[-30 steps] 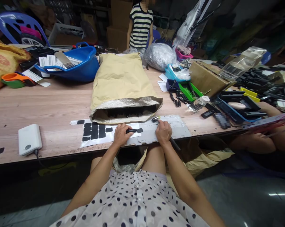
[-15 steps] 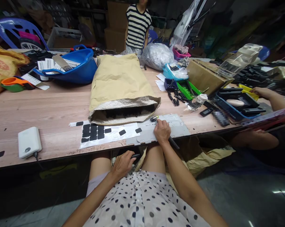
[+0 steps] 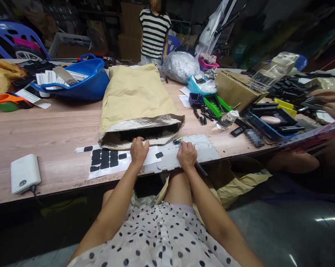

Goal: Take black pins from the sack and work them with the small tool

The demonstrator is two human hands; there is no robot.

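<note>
My right hand (image 3: 187, 155) is closed around the handle of a small hammer (image 3: 178, 141), whose head lies over a grey board (image 3: 205, 144) at the table's edge. The dark handle end sticks out below the hand. My left hand (image 3: 139, 152) is at the mouth of a large tan paper sack (image 3: 136, 94), thumb and fingers apart, with the fingertips partly hidden. Dark pieces (image 3: 156, 132) show inside the sack. Under the left hand lies a white sheet (image 3: 100, 171) with several black rounded stickers (image 3: 105, 162).
A white corded box (image 3: 25, 174) stands at the left. Behind are a blue basin (image 3: 81, 87) and a carton (image 3: 234, 89). A bottle (image 3: 227, 120), green tray (image 3: 216, 105) and blue tray (image 3: 256, 126) are at right. A person's hands work far right; another person (image 3: 155, 35) stands opposite.
My left hand has risen from my lap to the sack's mouth; the dark piece it held is out of sight. My right hand stays on the hammer. The view has shifted slightly.
</note>
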